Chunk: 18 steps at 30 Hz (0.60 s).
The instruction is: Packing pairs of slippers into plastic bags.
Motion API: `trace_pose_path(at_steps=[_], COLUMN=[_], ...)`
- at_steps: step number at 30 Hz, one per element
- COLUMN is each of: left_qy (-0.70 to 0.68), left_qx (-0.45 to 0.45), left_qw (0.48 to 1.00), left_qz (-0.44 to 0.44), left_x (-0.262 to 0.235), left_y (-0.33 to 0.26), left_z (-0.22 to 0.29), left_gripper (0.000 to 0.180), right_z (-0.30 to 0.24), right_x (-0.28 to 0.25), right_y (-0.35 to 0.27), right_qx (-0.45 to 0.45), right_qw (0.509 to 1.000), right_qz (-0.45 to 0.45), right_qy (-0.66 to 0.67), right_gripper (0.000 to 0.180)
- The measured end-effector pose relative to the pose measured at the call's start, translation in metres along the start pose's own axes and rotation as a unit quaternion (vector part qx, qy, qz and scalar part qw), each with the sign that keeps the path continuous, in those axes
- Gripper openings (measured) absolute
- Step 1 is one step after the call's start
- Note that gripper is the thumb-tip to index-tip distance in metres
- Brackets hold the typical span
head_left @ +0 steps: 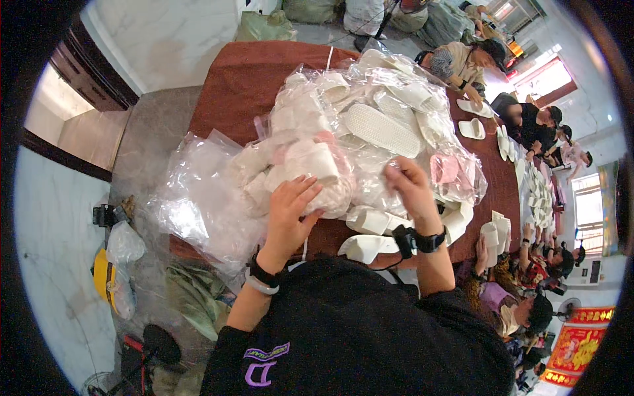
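A pair of white slippers (310, 162) lies in a clear plastic bag in front of me, with a pink one showing beside it. My left hand (290, 210) grips the near left side of this bagged pair, thumb below and fingers on top. To the right, my right hand (415, 188) is closed in a pinch at the clear plastic bag (375, 181); the film at its fingertips is hard to make out. Beyond both hands, bagged white slippers (383, 129) form a heap. Loose white slippers (370, 247) lie near the table's front edge, beside my right wrist.
Clear empty bags (198, 188) are spread over the left end of the table, whose cloth is brown (244, 72). Bagged pink slippers (449, 169) lie at the right. Several people work along the table, one person (462, 66) at the far right. Sacks (363, 16) stand behind.
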State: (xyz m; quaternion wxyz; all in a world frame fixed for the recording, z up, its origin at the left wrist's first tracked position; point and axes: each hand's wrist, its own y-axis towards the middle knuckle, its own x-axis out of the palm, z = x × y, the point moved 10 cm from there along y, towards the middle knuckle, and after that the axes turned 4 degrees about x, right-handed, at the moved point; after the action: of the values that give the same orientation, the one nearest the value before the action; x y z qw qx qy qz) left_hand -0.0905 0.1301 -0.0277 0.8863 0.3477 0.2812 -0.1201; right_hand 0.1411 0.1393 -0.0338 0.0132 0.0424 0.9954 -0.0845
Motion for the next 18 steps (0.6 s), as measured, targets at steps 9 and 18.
trace_pose_path(at_steps=[9,18], left_qy=[-0.463,-0.499], left_qx=[-0.08,-0.064], left_qw=[0.882,0.846], left_qz=[0.029,0.178], left_x=[0.026,-0.006], left_y=[0.086,0.14], left_z=[0.055,0.1], left_gripper=[0.012,0.014], right_z=[-0.082,-0.101], right_x=[-0.163,-0.203], right_y=[-0.052,-0.077], right_qx=[-0.128,-0.283], right_qw=[0.98,0.938], right_qz=[0.144,0.033], right_qy=[-0.047,0.197], right_gripper=[0.014,0.092])
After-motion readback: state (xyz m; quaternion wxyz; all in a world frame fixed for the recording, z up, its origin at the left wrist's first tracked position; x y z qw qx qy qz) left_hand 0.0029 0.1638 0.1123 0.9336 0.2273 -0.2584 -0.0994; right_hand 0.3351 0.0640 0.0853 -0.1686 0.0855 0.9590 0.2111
